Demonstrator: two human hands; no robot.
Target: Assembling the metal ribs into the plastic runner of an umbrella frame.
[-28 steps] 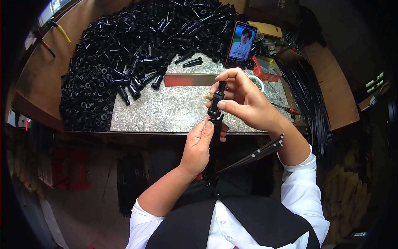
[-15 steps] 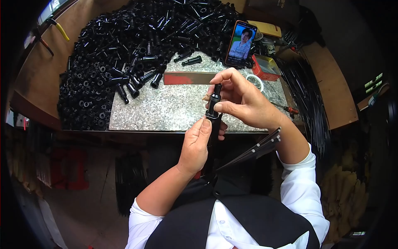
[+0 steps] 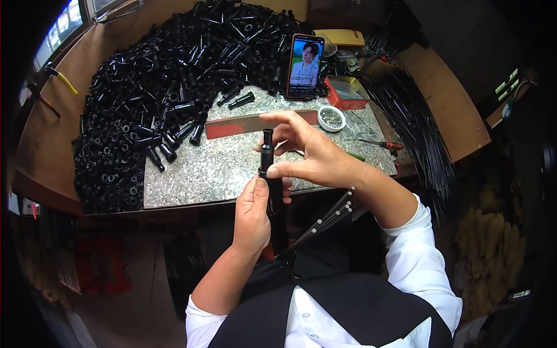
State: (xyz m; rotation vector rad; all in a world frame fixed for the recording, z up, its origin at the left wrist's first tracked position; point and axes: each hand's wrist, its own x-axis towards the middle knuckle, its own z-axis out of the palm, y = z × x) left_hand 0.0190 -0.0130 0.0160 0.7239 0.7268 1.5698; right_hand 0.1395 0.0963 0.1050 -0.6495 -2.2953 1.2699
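Observation:
A black tubular umbrella runner, narrow-necked at its top, stands upright between my hands in front of the bench. My left hand is closed around its lower part, thumb pressed against the front. From the right, my right hand holds the runner, thumb at its collar and some fingers curled behind it; the index finger arches over the top. Below, thin dark umbrella ribs with pale round tips fan out under my right forearm. Their join to the runner is hidden.
Black runners and notched rings are heaped at left and back of the speckled board. A red-brown flat strip, phone, red box, white dish of small metal bits, screwdriver and black rods surround the work area.
My view has shifted, so the bench and both hands appear farther left and lower. The right fingers have opened slightly away from the runner's top; the thumb is now lower, at the collar.

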